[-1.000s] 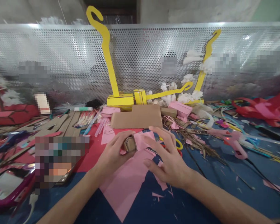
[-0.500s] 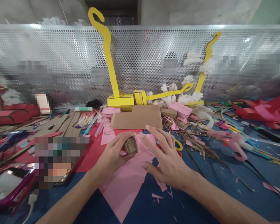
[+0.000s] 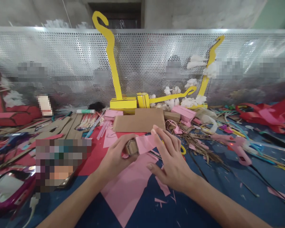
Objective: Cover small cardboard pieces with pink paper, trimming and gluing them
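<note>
My left hand [image 3: 117,153] is closed around a small many-sided cardboard tube [image 3: 132,147], thumb below and fingers above. From the tube's right side a strip of pink paper [image 3: 146,143] sticks out toward my right hand [image 3: 172,158]. The fingers of that hand are stretched out along the strip's far end and seem to touch it, with the thumb well apart. Beneath both hands lies a larger pink paper sheet [image 3: 125,186]. Scissors [image 3: 183,149] with a yellow handle are partly hidden behind my right hand.
A brown cardboard piece [image 3: 140,122] stands just beyond my hands, before yellow hook-topped stands [image 3: 112,63]. At right lies a pink glue gun [image 3: 237,147] with its cord. A blurred-out object [image 3: 61,164] lies at left. Behind everything rises a perforated metal panel [image 3: 142,47].
The pink strip now shows stretched out to the right of the tube. My right hand has shifted slightly right, and its index finger has straightened upward. My left hand keeps its hold.
</note>
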The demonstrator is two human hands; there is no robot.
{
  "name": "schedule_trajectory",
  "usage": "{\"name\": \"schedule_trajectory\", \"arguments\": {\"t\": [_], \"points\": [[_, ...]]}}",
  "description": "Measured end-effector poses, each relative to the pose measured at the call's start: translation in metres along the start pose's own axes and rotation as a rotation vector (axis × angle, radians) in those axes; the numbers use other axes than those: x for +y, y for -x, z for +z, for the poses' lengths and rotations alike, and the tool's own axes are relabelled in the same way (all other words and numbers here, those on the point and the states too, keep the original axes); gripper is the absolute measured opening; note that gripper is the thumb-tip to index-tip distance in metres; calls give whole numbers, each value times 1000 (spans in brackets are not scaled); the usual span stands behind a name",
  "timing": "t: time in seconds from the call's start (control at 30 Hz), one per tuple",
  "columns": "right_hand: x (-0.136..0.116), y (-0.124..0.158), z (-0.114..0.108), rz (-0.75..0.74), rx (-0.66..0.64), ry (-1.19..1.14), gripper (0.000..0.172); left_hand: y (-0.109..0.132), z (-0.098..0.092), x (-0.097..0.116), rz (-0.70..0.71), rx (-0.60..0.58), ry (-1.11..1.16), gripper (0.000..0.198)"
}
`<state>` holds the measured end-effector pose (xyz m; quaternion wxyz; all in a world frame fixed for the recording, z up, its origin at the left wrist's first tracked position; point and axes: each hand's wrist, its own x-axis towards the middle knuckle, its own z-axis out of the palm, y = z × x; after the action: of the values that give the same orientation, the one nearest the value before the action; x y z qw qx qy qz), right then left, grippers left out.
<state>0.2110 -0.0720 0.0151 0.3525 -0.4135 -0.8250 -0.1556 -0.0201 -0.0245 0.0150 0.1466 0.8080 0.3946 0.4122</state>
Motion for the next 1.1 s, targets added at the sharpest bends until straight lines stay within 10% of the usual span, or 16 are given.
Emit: {"name": "schedule_trajectory", "arguments": {"t": [1.1], "points": [[-2,3,1,-159,-93,101,70,-4,3,2,-154,0,120,45]]}}
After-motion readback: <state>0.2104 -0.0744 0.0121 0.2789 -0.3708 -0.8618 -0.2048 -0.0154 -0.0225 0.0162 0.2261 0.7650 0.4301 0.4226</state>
